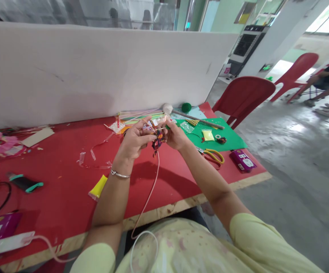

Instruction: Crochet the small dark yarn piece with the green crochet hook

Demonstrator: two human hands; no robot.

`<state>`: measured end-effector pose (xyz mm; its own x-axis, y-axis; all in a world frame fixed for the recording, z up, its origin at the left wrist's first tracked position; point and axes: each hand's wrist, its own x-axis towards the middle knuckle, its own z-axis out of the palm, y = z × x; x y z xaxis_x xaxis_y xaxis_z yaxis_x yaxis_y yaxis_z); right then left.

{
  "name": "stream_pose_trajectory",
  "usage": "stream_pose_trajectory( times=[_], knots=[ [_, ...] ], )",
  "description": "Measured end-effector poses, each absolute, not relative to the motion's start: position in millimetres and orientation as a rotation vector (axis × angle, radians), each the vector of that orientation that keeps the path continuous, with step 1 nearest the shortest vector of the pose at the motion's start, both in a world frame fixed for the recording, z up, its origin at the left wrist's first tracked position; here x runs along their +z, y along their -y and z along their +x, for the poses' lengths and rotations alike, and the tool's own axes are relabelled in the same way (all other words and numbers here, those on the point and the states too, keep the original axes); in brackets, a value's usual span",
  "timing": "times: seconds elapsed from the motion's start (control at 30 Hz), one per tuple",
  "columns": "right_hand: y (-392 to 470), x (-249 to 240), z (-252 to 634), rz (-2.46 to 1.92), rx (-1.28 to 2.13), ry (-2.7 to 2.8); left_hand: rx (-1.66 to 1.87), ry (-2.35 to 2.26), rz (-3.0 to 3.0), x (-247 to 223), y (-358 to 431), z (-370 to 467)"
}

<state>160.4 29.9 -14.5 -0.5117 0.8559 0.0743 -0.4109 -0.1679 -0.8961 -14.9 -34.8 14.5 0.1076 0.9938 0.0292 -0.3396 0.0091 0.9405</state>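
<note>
Above the middle of the table, both my hands are raised close together around a small dark multicoloured knitted-looking piece (158, 139) with purple, orange and red in it. My left hand (134, 140) pinches its left side, thumb and fingers closed. My right hand (176, 134) is closed at the right side, by a thin light-coloured stick or needle; the fingers partly hide what they grip. Below the piece a pink cord (154, 180) runs down to my lap; its upper end is hidden behind the piece.
On the red tabletop (64, 163) lie a yellow packet (99, 187), a black-and-teal tool (25, 183) and clear plastic scraps. To the right are scissors (214, 154), a purple box (242, 160) and a green sheet (229, 138) with small items. A white partition (96, 72) stands behind; red chairs (244, 96) are beyond.
</note>
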Motion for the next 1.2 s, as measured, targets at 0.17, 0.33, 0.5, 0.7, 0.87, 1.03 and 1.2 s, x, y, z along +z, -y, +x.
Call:
stream_pose_trajectory(
  times=[0.17,0.33,0.5,0.7,0.87,1.03,1.2],
  knots=[
    [-26,-18,152,-0.604,1.788,1.118,1.335,-0.909,1.11,13,34,-15],
    [-29,-18,147,-0.612,1.742,1.178,1.352,-0.989,1.261,13,35,-20],
    [-39,-21,144,-0.698,1.78,1.211,1.489,-1.172,1.473,11,35,-25],
    [-48,-22,144,-0.588,1.696,1.471,1.765,-1.331,1.38,8,31,-27],
    [-60,-20,144,-0.537,1.701,1.458,1.735,-1.147,1.026,9,23,-26],
    [-68,-21,143,-0.516,1.717,1.416,1.683,-1.092,0.966,11,17,-24],
    [-68,-22,142,-0.453,1.658,1.405,1.755,-1.093,0.998,7,13,-18]
  ],
)
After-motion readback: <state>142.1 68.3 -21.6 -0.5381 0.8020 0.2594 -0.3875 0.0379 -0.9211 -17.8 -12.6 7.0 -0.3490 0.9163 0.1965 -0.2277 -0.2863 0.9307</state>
